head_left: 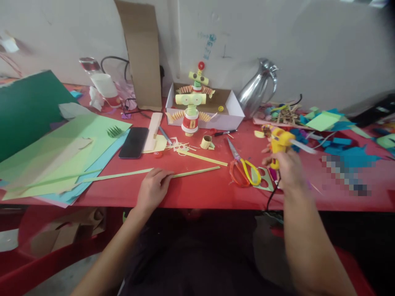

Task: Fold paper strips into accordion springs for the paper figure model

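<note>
My left hand is closed on a long, thin light green paper strip, which runs out to both sides just above the red table. In my right hand is a yellow hot glue gun, a white glue stick jutting from its back and its nozzle pointing left. Between the hands lie scissors with one orange and one yellow handle. A small rolled paper ring sits farther back, near yellow paper strips.
Two paper figures stand by a white box. A steel jug leans at the wall. A phone and coloured paper sheets lie left. Blue and green paper scraps are heaped right.
</note>
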`<state>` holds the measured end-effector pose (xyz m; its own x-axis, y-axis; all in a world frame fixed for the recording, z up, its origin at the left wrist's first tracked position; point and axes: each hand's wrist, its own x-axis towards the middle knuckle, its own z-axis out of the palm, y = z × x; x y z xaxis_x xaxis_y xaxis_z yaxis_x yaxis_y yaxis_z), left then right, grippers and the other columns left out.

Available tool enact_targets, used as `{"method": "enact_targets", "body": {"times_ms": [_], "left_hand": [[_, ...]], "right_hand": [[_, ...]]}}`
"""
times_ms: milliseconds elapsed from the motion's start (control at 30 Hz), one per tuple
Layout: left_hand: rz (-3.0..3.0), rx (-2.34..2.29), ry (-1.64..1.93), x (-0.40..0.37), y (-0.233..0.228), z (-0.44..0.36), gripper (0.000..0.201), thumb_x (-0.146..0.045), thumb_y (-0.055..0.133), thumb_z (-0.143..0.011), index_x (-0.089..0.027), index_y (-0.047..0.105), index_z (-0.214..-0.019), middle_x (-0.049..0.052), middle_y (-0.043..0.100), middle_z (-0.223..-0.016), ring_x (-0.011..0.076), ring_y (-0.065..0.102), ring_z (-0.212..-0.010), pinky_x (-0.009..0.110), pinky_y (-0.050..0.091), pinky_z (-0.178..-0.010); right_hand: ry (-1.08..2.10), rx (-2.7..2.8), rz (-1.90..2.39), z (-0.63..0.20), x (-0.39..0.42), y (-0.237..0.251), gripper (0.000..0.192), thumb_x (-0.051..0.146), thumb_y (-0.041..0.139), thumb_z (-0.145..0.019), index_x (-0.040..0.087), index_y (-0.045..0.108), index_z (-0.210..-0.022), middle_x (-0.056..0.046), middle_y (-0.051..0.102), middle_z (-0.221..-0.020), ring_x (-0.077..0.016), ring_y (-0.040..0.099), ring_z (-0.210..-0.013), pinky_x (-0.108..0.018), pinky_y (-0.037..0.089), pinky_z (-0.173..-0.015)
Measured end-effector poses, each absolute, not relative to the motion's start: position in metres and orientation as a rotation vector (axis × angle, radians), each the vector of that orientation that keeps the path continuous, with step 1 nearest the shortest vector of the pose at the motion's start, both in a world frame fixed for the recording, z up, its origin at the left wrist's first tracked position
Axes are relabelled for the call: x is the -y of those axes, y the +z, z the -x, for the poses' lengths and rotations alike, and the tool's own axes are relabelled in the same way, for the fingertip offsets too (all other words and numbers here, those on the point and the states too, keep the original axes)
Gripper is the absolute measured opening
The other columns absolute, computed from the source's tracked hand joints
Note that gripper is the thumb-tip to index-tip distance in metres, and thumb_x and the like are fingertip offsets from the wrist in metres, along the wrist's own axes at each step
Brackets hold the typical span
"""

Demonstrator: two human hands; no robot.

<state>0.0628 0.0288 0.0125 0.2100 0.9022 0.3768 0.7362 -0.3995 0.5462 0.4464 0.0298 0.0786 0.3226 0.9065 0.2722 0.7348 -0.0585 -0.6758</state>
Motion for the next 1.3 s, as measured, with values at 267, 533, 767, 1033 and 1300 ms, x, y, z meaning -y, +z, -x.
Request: {"method": "enact_targets", "body": {"times_ms": [267, 533, 767, 1033, 1300], "left_hand": [[-2.258, -1.538, 0.965, -0.027, 0.011, -0.063, 0.027, -0.030, 0.046, -0.095, -0.019, 0.071, -0.096, 0.008, 0.070, -0.093, 0.0201, 0.063, -0.088, 0.032, 0.050, -0.083], [-2.272, -1.537, 0.989, -0.027, 0.007, -0.062, 0.026, -0.029, 0.047, -0.095, -0.018, 0.070, -0.094, 0.008, 0.071, -0.092, 0.0201, 0.064, -0.086, 0.032, 0.050, -0.080], [-2.247, -1.560, 1.037, -0.025, 0.005, -0.060, 0.021, -0.026, 0.049, -0.094, -0.019, 0.069, -0.095, 0.007, 0.073, -0.093, 0.0210, 0.066, -0.086, 0.032, 0.052, -0.078], [-2.227, -1.633, 1.013, -0.023, 0.006, -0.060, 0.020, -0.023, 0.049, -0.093, -0.019, 0.068, -0.099, 0.007, 0.075, -0.095, 0.0225, 0.067, -0.085, 0.033, 0.053, -0.076], [-2.185, -1.650, 0.999, -0.022, 0.006, -0.059, 0.020, -0.024, 0.047, -0.092, -0.019, 0.065, -0.100, 0.007, 0.074, -0.096, 0.0232, 0.068, -0.086, 0.033, 0.052, -0.076]], "right_hand": [[1.073, 1.535, 1.500, -0.326, 0.065, 0.053, 0.027, 0.045, 0.054, -0.090, 0.024, 0.058, -0.073, 0.001, 0.056, -0.056, -0.0156, 0.055, -0.050, -0.029, 0.047, -0.052], [0.969, 1.747, 1.447, -0.296, 0.053, 0.035, 0.025, 0.047, 0.057, -0.090, 0.023, 0.059, -0.086, -0.001, 0.062, -0.070, -0.0169, 0.060, -0.060, -0.029, 0.050, -0.058], [1.122, 1.722, 1.472, -0.282, 0.047, 0.037, 0.034, 0.054, 0.055, -0.089, 0.020, 0.059, -0.088, 0.004, 0.051, -0.055, -0.0150, 0.053, -0.053, -0.028, 0.045, -0.057], [1.363, 1.534, 1.425, -0.276, 0.042, 0.018, 0.041, 0.057, 0.054, -0.089, 0.017, 0.059, -0.100, 0.007, 0.049, -0.052, -0.0124, 0.049, -0.047, -0.026, 0.041, -0.053], [1.359, 1.548, 1.454, -0.264, 0.036, 0.023, 0.036, 0.055, 0.055, -0.089, 0.019, 0.058, -0.089, 0.007, 0.048, -0.049, -0.0120, 0.048, -0.045, -0.026, 0.040, -0.052]]}}
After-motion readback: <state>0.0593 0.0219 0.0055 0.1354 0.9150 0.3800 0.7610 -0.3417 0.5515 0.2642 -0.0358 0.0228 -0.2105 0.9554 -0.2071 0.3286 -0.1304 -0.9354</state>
